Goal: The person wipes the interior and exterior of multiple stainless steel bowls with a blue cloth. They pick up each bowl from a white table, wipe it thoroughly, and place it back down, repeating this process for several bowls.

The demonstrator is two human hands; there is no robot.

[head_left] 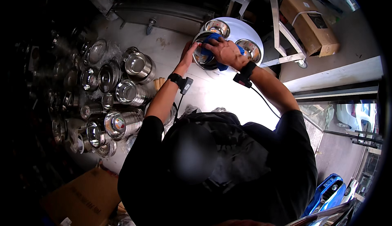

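My left hand (188, 54) grips the rim of a shiny steel bowl (197, 60), which is tilted on its side at the left of a round white tabletop (239, 30). Over the bowl's mouth, my right hand (224, 53) is closed on a blue cloth (208, 51) and presses it against the inside. Part of the bowl's interior is hidden by that hand and the cloth. Behind it stands another steel bowl (218, 27), and a third steel bowl (252, 51) sits to the right of my right hand. Both wrists wear black straps with small cabled devices.
Many stacked steel pots and bowls (122, 124) cover the floor at left. A metal frame on casters (281, 42) stands right of the tabletop, with a cardboard box (310, 26) beyond. Another cardboard box (83, 197) lies at lower left. Vehicles show outside at right.
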